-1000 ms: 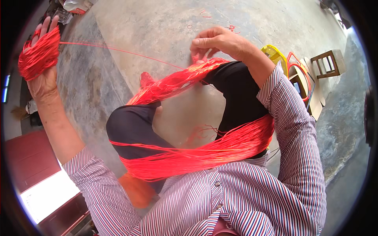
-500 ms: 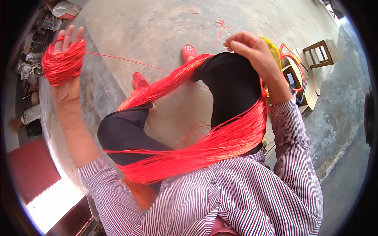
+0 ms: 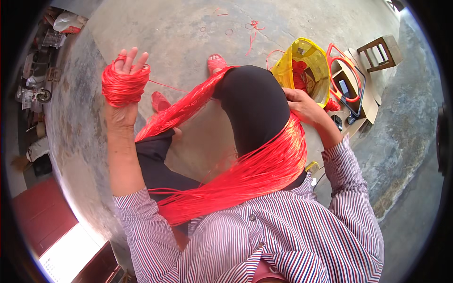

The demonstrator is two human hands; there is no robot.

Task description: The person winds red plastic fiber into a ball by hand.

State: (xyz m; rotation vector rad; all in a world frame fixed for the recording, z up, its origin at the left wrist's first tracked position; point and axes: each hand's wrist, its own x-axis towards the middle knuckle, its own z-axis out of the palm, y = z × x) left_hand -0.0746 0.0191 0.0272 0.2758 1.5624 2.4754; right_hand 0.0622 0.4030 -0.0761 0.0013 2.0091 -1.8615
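Note:
A big loose skein of red cord (image 3: 236, 181) loops around both my knees, across my black trousers (image 3: 255, 99). Raised at the left, my left hand (image 3: 126, 80) has a thick bundle of the cord wound round its palm and finger bases; the fingertips stick up out of it. One thin strand (image 3: 167, 86) runs from this bundle to the skein's far side. My right hand (image 3: 304, 106) rests with bent fingers against the outer side of my right knee, beside the skein. What lies under those fingers is hidden.
A yellow basket (image 3: 284, 68) holding red cord stands past my right knee. Beside it are a red-and-black frame (image 3: 361, 89), an opened cardboard box (image 3: 373, 101) and a wooden stool (image 3: 380, 54). Cord scraps (image 3: 255, 26) lie on the concrete floor; clutter (image 3: 35, 85) lines the left edge.
My left hand has moved rightward, toward the skein. My right hand has come down from above the knee to its outer side, uncovering the yellow basket. My left knee has shifted inward.

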